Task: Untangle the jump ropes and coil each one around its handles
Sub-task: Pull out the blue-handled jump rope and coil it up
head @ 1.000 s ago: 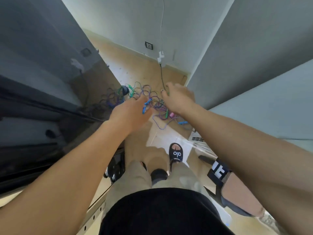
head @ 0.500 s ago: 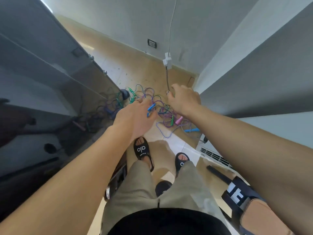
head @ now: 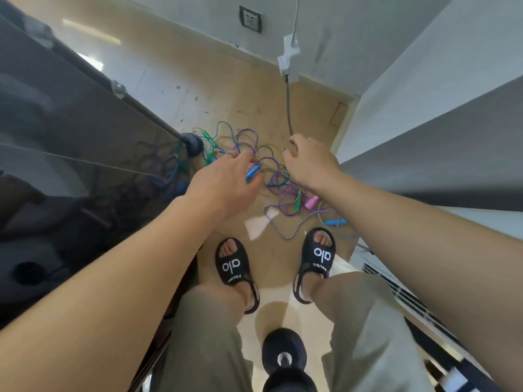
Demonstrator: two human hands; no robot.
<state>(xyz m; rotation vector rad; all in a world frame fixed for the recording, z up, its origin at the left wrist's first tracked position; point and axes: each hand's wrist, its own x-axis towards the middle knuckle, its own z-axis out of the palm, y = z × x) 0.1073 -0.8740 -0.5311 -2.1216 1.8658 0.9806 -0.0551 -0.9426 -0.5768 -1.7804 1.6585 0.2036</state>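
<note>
The jump ropes (head: 271,176) are seen as one tangled heap on the floor (head: 175,89), just ahead of the feet; untangling is judged barely begun. A blue handle (head: 252,173) is gripped by the left hand (head: 223,182). The right hand (head: 310,162) is curled, poss. on a strand; cannot tell. Next: one rope to be traced and pulled free w/o tightening knots. "alo" is read on both sandals (head: 232,264).

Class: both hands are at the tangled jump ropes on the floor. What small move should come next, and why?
Probably lift the blue handle that the left hand holds, to see where its cord runs. The jump ropes lie knotted, and the right hand seems free to tease loops apart.
</note>
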